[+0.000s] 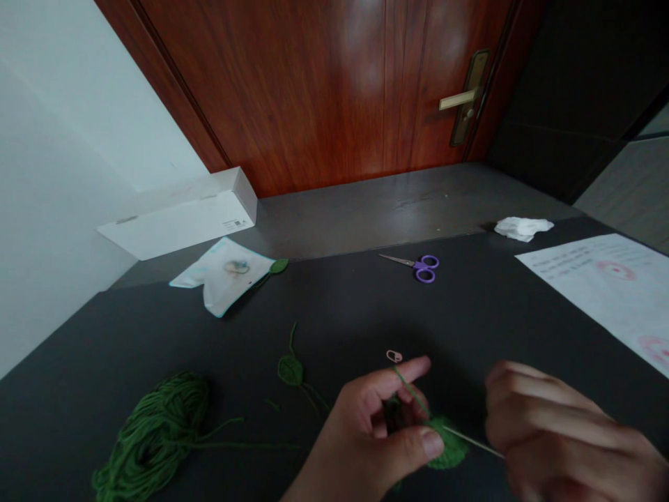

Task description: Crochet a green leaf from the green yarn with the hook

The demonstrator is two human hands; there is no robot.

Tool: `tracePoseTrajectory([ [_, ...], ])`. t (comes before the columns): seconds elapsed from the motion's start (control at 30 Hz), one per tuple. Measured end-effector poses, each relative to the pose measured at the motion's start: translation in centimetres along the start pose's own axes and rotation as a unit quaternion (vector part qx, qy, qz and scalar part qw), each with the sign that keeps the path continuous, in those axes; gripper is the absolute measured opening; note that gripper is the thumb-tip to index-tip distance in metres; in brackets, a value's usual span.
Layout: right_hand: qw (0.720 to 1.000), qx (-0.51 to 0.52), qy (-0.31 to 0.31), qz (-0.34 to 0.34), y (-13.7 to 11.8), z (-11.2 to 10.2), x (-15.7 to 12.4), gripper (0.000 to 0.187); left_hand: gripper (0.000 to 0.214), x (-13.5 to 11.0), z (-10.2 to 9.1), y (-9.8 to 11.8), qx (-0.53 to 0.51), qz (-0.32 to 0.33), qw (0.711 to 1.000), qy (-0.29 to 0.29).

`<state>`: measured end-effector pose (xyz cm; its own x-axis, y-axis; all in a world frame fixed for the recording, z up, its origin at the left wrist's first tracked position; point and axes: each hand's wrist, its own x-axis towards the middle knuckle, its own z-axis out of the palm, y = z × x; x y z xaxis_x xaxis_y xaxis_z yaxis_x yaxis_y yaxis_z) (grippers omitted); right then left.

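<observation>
On the dark tabletop, left hand pinches crocheted green leaf between thumb and fingers; curled right hand grips thin needle, long axis slanting from leaf down-right into those fingers.

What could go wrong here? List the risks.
The thin metal needle in the right hand runs into the green crocheted leaf pinched by the left hand, so it could slip out or split the yarn. The pink stitch marker lies loose just past the left hand, where a small movement might knock it away. The green yarn strand across the left index finger could snag or tangle.
</observation>
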<state>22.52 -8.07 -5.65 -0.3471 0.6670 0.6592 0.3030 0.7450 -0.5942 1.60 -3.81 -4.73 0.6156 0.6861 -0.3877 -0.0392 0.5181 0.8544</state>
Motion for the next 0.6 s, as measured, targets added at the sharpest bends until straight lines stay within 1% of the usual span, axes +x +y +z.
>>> tracePoseTrajectory([
  [0.07, 0.995, 0.088, -0.009, 0.047, 0.0, 0.1, 0.0, 0.039, 0.055, -0.1, 0.1, 0.0, -0.001, 0.007, 1.0, -0.013],
  [0.13, 0.973, 0.186, 0.009, 0.134, 0.1, 0.4, -0.3, 0.04, 0.056, -0.2, 0.1, 0.2, -0.007, 0.006, 1.0, -0.026],
  [0.2, 0.931, 0.272, 0.055, 0.238, 0.1, 0.9, -0.4, 0.044, 0.054, -0.3, 0.1, 0.3, -0.021, 0.0, 1.0, -0.021],
  [0.27, 0.872, 0.341, 0.102, 0.336, 0.0, 1.4, -0.2, 0.048, 0.05, -0.3, 0.1, 0.4, -0.038, -0.014, 0.999, -0.016],
  [0.3, 0.842, 0.371, 0.118, 0.373, -0.1, 1.5, 0.0, 0.049, 0.05, -0.3, 0.1, 0.4, -0.049, -0.023, 0.998, -0.023],
  [0.37, 0.791, 0.417, 0.137, 0.427, -0.2, 1.8, 0.5, 0.049, 0.049, 0.0, -0.1, 0.3, -0.079, -0.036, 0.995, -0.052],
  [0.47, 0.727, 0.463, 0.134, 0.49, -0.2, 2.1, 1.1, 0.049, 0.049, 0.5, -0.2, 0.1, -0.11, -0.034, 0.99, -0.084],
  [0.53, 0.699, 0.48, 0.133, 0.513, -0.1, 2.2, 1.1, 0.047, 0.049, 0.5, -0.2, 0.2, -0.108, -0.034, 0.991, -0.074],
  [0.57, 0.695, 0.484, 0.135, 0.514, 0.0, 2.3, 1.1, 0.047, 0.049, 0.5, -0.2, 0.2, -0.105, -0.039, 0.992, -0.059],
  [0.6, 0.698, 0.484, 0.136, 0.509, 0.1, 2.3, 1.0, 0.046, 0.048, 0.4, -0.1, 0.2, -0.103, -0.045, 0.993, -0.039],
])
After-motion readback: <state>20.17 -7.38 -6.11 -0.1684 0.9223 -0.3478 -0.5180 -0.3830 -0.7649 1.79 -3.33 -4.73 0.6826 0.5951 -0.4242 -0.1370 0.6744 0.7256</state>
